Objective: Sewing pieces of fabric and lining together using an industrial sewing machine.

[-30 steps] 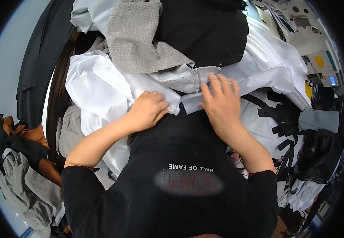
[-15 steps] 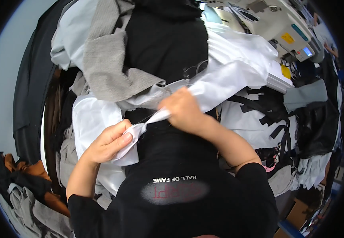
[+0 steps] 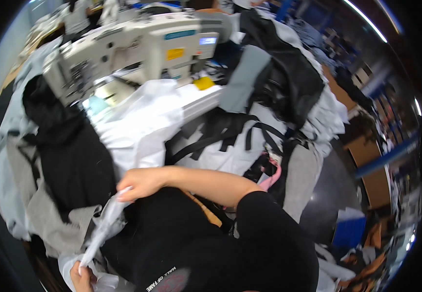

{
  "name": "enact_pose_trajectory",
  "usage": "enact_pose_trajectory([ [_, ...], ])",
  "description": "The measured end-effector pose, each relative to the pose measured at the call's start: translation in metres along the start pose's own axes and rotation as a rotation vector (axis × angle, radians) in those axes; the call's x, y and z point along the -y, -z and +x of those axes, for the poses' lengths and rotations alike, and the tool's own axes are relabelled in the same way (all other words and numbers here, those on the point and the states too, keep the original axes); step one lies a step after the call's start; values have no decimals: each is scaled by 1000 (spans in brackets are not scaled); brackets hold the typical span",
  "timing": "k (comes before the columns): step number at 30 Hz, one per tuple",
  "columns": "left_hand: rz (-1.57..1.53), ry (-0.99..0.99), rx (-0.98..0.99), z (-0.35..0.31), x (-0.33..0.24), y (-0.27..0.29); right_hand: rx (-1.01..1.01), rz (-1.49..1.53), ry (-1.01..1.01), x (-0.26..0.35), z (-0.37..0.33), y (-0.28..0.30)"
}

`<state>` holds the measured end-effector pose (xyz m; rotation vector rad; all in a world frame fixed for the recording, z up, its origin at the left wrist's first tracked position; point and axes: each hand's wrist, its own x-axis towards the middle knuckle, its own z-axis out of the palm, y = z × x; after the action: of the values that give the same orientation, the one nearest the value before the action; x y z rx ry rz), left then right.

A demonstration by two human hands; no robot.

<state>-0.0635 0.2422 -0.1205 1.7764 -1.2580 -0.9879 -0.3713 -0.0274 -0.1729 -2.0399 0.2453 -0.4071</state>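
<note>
Since half a second ago my view has swung up-right. My right hand (image 3: 140, 184) is pinching the white fabric strip (image 3: 105, 225); it is running down-left to my closed left hand (image 3: 80, 276), taut between both.

Garment sewing workshop, factory floor type. Industrial sewing machine (image 3: 138, 48), off-white, small display panel, standing on white table (image 3: 199, 97). Cut fabric heaped all round machine: black pile (image 3: 70, 151), white pieces (image 3: 143, 126), grey pieces (image 3: 55, 228), black strapping (image 3: 225, 131) over white cloth. More garment heaps (image 3: 289, 73) stacked behind. Further workstations, blurred, at top left. Scraps littering dark floor (image 3: 332, 180) at right. Overhead strip light (image 3: 366, 19).
</note>
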Motion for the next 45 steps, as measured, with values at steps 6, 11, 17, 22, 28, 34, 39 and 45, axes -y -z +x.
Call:
enact_pose_trajectory([
  [6,303,-98,-358,14,-58,-35,-332,-389,533,72,23,-90],
  [11,411,-70,-621,6,4,20,-895,-229,330,0,6,6],
  [17,638,156,373,-22,4,20,-906,116,139,29,17,15],
  [22,700,-250,514,-10,-52,-3,-485,-253,-49,38,-8,-11],
  [28,382,-525,106,70,-95,-92,287,-741,128,59,-34,-53],
  [34,768,-483,-306,157,-11,-113,-86,-631,-113,81,2,49],
  [39,903,-416,-350,242,1,-37,-277,-1101,133,-16,14,42],
  [45,347,-303,-19,269,-30,28,86,-768,99,15,90,-28],
])
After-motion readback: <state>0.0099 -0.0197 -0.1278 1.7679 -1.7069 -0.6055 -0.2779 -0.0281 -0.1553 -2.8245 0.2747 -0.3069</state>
